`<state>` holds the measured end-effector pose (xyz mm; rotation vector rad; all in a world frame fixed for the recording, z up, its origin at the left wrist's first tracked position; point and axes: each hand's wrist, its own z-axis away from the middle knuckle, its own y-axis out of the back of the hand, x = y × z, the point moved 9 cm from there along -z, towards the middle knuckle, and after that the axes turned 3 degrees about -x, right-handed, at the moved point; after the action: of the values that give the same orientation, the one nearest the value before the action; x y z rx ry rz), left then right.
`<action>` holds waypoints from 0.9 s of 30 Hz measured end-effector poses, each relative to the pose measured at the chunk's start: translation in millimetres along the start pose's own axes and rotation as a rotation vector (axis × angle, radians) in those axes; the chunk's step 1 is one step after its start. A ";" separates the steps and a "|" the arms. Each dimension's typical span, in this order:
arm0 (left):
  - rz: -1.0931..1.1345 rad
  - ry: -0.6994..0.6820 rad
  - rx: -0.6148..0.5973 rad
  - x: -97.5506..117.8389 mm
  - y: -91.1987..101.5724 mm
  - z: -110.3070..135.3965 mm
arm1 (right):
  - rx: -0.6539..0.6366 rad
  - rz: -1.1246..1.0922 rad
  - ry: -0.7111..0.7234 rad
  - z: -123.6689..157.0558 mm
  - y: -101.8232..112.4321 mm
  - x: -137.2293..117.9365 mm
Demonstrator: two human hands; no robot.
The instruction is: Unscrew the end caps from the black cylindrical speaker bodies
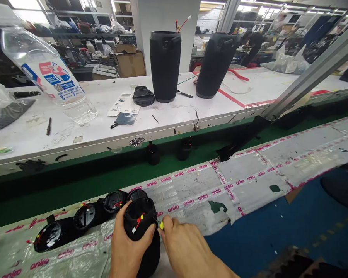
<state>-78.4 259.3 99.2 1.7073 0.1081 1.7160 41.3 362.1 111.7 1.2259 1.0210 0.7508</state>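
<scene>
My left hand (127, 247) is wrapped round a black cylindrical speaker housing (141, 222) that stands at the near edge of the taped bench, its open top showing red and yellow wires inside. My right hand (185, 247) is closed in a pinch at the housing's right rim, holding a small yellow-tipped wire end (161, 225). Just left of the housing lie three round black end caps (84, 216) in a row.
A green conveyor belt (75, 185) runs between my bench and a white table (168, 112). On that table stand two tall black speaker bodies (165, 65), a water bottle (46, 73), a black cap (143, 96) and paper leaflets (123, 108). A metal post (307, 73) slants at the right.
</scene>
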 end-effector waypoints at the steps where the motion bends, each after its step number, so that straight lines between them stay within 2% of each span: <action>1: 0.067 0.035 -0.001 -2.1 -0.3 0.5 | 0.068 -0.052 0.006 1.3 3.2 -1.5; 4: 0.386 0.221 -0.083 -11.7 -13.2 7.9 | 0.288 -0.299 0.034 10.3 16.1 0.7; 7: 0.584 0.325 -0.156 -13.8 -26.0 16.9 | 0.365 -0.422 -0.043 17.8 19.0 17.3; 9: 0.584 0.301 -0.150 -13.5 -24.8 16.6 | 0.349 -0.417 -0.069 19.7 17.3 24.8; 12: 0.538 0.248 -0.142 -15.0 -19.4 11.0 | 0.271 -0.393 -0.029 19.0 12.8 25.1; 21: 0.466 0.188 -0.197 -11.9 -17.3 7.8 | 0.079 -0.274 0.051 6.2 7.2 5.3; 27: 0.379 0.111 -0.187 -13.7 -10.9 3.7 | 0.056 -0.214 0.067 2.1 6.0 2.3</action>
<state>-72.3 258.8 82.4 1.5638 -0.3368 2.0236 44.5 364.6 117.2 1.1235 1.2143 0.6028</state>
